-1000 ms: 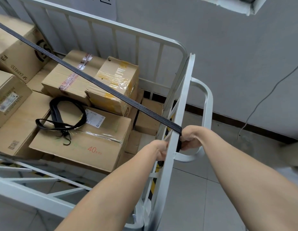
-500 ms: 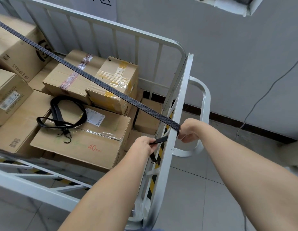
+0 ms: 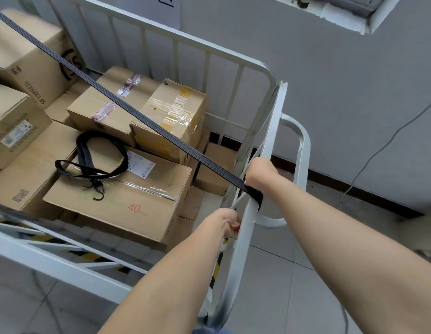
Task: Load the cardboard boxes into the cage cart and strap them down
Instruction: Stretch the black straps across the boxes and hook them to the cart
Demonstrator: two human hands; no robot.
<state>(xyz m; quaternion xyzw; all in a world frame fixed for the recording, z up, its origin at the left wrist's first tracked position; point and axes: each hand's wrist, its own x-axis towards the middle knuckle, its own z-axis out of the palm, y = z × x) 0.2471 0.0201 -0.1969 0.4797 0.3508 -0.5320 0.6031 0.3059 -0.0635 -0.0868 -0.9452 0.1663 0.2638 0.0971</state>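
While the cardboard boxes (image 3: 118,201) are already sitting stacked inside the cage cart (image 3: 251,225), a black strap (image 3: 127,109) is running taut and diagonally above them, from beyond the upper left edge of the view down to the cart's near side post, where it is wrapping over the white bar. The right hand (image 3: 259,174) is closing around the strap just at that post, on the outer side of the cart, fingers curled tight on the webbing. The left hand (image 3: 227,224) is gripping low against the same post from the inner side, fist closed; it is probably holding the strap's loose end, though that end is hidden behind the bar and the fingers.

By the look of it, the strap is a flat, flexible band, probably elastic, since it is stretching straight without sagging; it should be pulling back when released, so holding it close to the post, where the wrap is giving friction, seems wisest. The boxes are looking stiff and taped, unlikely to crush under a band like this.

A second coiled strap with hooks (image 3: 93,165) is lying slack on the box marked "40", well inside the cart. How the taut strap is anchored at its far end is cut off, and any hook or knot at the post cannot be made out.
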